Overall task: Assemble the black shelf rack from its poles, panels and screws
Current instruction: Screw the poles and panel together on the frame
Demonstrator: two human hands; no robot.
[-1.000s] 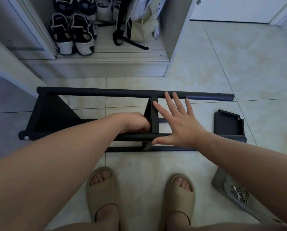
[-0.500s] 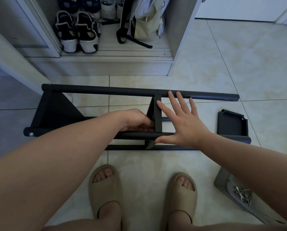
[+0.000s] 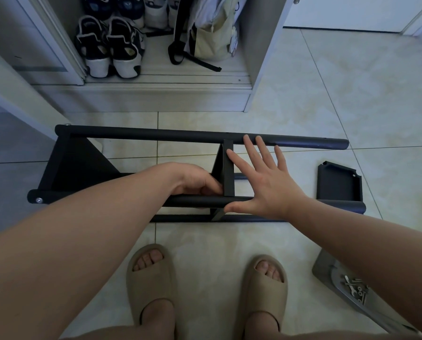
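The black metal shelf rack (image 3: 156, 136) lies sideways on the floor under both hands. The right hand (image 3: 266, 190) spreads flat across its poles, just right of the middle panel (image 3: 228, 173). The left hand (image 3: 195, 180) curls at that panel's other side, its grasp hidden. Under the right forearm, a grey tray (image 3: 327, 268) holds silver screws (image 3: 357, 288).

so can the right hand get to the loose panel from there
Probably yes: the right hand, fingers spread, grips nothing, and the loose panel lies on the floor to its right with nothing between.
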